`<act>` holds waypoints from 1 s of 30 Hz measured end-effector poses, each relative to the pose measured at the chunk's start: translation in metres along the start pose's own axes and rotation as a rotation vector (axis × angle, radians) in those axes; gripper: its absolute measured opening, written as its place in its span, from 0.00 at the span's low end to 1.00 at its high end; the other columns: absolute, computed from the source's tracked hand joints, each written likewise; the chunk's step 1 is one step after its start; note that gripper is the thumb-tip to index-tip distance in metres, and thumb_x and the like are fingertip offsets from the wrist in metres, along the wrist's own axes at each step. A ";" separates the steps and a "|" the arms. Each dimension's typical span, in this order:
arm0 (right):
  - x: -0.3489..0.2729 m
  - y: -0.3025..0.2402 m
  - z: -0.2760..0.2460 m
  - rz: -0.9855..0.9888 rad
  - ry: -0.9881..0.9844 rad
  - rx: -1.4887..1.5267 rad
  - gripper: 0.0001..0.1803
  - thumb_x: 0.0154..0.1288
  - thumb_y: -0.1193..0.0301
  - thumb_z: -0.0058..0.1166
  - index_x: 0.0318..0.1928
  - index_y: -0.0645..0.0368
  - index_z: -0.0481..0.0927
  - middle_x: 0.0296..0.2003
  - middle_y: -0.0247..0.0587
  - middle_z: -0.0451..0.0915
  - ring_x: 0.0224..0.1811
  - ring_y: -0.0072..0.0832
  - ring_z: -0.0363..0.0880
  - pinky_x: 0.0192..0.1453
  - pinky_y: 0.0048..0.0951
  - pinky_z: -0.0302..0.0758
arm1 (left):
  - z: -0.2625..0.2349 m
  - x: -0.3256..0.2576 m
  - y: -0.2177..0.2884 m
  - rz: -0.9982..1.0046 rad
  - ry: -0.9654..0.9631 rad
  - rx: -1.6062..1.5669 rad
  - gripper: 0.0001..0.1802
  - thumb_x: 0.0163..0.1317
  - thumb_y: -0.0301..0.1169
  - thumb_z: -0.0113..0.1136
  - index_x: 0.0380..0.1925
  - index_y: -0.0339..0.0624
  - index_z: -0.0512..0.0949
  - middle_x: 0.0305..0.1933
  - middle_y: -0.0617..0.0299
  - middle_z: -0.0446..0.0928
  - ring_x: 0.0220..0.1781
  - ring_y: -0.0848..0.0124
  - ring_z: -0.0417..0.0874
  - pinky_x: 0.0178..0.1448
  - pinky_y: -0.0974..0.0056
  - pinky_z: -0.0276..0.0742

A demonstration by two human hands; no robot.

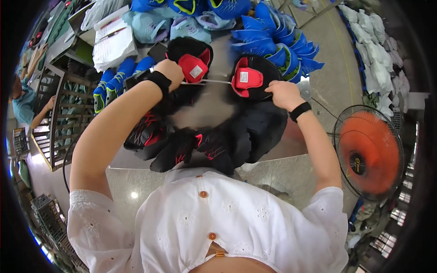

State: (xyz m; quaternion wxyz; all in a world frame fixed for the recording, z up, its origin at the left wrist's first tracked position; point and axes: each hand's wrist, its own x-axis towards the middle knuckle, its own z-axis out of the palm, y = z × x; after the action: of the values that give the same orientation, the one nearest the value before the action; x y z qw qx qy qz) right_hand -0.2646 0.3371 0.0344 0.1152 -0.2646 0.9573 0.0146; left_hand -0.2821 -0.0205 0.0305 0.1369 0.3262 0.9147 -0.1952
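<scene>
My left hand (169,73) is closed on the edge of a black shoe upper (187,63) with a red lining and a white label on its tongue. Pinched at its outer edge by my right hand (285,94) is a matching black shoe upper (256,78), also red inside with a white label. A thin pale cord (217,81) runs between the two. More black uppers with red details (180,150) lie in a curved row nearer my body, and dark ones (264,129) bunch below my right hand. Both hands hide part of their grip.
Blue uppers (275,34) pile up at the far right of the table, light blue ones (191,29) at the far middle. Papers with a pen (114,45) lie far left beside blue shoes (120,75). An orange fan (371,152) stands right. Another person (25,102) is at left.
</scene>
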 end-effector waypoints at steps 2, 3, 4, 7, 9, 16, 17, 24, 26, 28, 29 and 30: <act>0.011 -0.027 -0.027 0.129 -0.230 -0.059 0.09 0.46 0.71 0.49 0.30 0.50 0.82 0.30 0.43 0.79 0.39 0.37 0.77 0.38 0.38 0.75 | -0.031 0.009 0.016 -0.003 -0.218 -0.096 0.11 0.51 0.36 0.52 0.28 0.45 0.82 0.34 0.56 0.80 0.39 0.61 0.81 0.38 0.61 0.76; 0.016 -0.033 -0.027 0.110 -0.177 -0.081 0.09 0.47 0.70 0.49 0.28 0.53 0.82 0.29 0.45 0.80 0.38 0.38 0.78 0.37 0.38 0.75 | -0.033 0.019 0.022 -0.003 -0.256 -0.101 0.12 0.51 0.38 0.52 0.32 0.47 0.81 0.35 0.56 0.80 0.39 0.62 0.81 0.39 0.62 0.76; 0.022 -0.037 -0.022 0.090 -0.126 -0.101 0.09 0.47 0.70 0.48 0.27 0.55 0.82 0.28 0.46 0.80 0.36 0.39 0.78 0.35 0.38 0.75 | -0.034 0.031 0.030 -0.002 -0.297 -0.106 0.14 0.52 0.40 0.52 0.36 0.48 0.79 0.37 0.56 0.80 0.40 0.63 0.81 0.39 0.63 0.76; 0.035 -0.046 -0.003 0.046 0.072 -0.178 0.10 0.49 0.69 0.46 0.24 0.56 0.81 0.29 0.44 0.80 0.35 0.39 0.75 0.33 0.34 0.74 | -0.021 0.065 0.057 -0.202 -0.326 -0.096 0.20 0.46 0.52 0.60 0.33 0.52 0.81 0.37 0.63 0.80 0.41 0.68 0.81 0.37 0.60 0.77; 0.038 -0.053 0.003 0.105 0.123 -0.106 0.13 0.47 0.65 0.56 0.33 0.58 0.78 0.33 0.45 0.76 0.41 0.40 0.71 0.37 0.37 0.75 | -0.011 0.080 0.067 -0.189 -0.360 -0.050 0.24 0.39 0.49 0.67 0.37 0.51 0.79 0.40 0.61 0.79 0.43 0.66 0.80 0.38 0.61 0.77; 0.030 -0.066 0.006 -0.072 0.041 0.354 0.15 0.49 0.72 0.56 0.40 0.61 0.73 0.35 0.48 0.75 0.44 0.44 0.70 0.49 0.37 0.68 | -0.006 0.091 0.037 0.289 -0.206 -0.439 0.24 0.42 0.36 0.65 0.43 0.50 0.72 0.48 0.54 0.66 0.39 0.56 0.77 0.43 0.57 0.73; 0.032 -0.068 0.009 -0.174 0.165 0.478 0.12 0.54 0.67 0.51 0.32 0.65 0.75 0.30 0.51 0.76 0.37 0.47 0.74 0.41 0.41 0.72 | 0.001 0.091 0.034 0.290 -0.213 -0.432 0.24 0.42 0.36 0.65 0.43 0.50 0.72 0.48 0.54 0.66 0.39 0.56 0.77 0.43 0.57 0.73; 0.045 -0.087 0.027 0.010 -0.040 0.520 0.15 0.57 0.63 0.49 0.28 0.65 0.78 0.27 0.53 0.78 0.32 0.47 0.77 0.38 0.43 0.73 | 0.003 0.107 0.018 0.259 -0.294 -0.881 0.18 0.57 0.41 0.49 0.24 0.37 0.78 0.25 0.55 0.77 0.31 0.63 0.77 0.37 0.63 0.70; 0.054 -0.095 0.032 -0.019 -0.022 0.541 0.15 0.56 0.64 0.49 0.25 0.65 0.78 0.25 0.55 0.77 0.31 0.48 0.77 0.37 0.43 0.73 | 0.003 0.099 0.012 0.242 -0.235 -1.009 0.18 0.58 0.42 0.49 0.25 0.38 0.78 0.26 0.57 0.77 0.28 0.66 0.76 0.35 0.64 0.70; 0.062 -0.103 0.036 -0.038 -0.019 0.582 0.14 0.55 0.65 0.50 0.24 0.66 0.78 0.24 0.56 0.77 0.30 0.49 0.77 0.37 0.43 0.73 | 0.001 0.097 0.008 0.356 -0.143 -0.994 0.17 0.59 0.42 0.49 0.27 0.39 0.78 0.26 0.58 0.77 0.28 0.68 0.76 0.35 0.64 0.69; 0.066 -0.110 0.039 0.012 0.055 0.617 0.13 0.53 0.66 0.52 0.24 0.66 0.78 0.24 0.57 0.77 0.30 0.49 0.77 0.37 0.43 0.73 | -0.008 0.095 0.007 0.284 -0.242 -1.028 0.17 0.59 0.42 0.49 0.28 0.39 0.78 0.27 0.59 0.77 0.29 0.70 0.76 0.36 0.65 0.69; 0.070 -0.114 0.042 0.007 0.049 0.618 0.13 0.53 0.66 0.52 0.24 0.66 0.78 0.24 0.57 0.77 0.30 0.49 0.77 0.37 0.43 0.73 | -0.012 0.092 0.006 0.212 -0.340 -1.061 0.17 0.60 0.41 0.49 0.28 0.39 0.78 0.27 0.59 0.77 0.30 0.71 0.76 0.37 0.66 0.69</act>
State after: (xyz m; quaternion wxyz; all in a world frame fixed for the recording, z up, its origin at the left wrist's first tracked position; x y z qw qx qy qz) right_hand -0.2558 0.2076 -0.0186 0.1670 -0.2139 0.9198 -0.2834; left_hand -0.3490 0.0390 0.0044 0.4462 0.2666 0.8150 0.2561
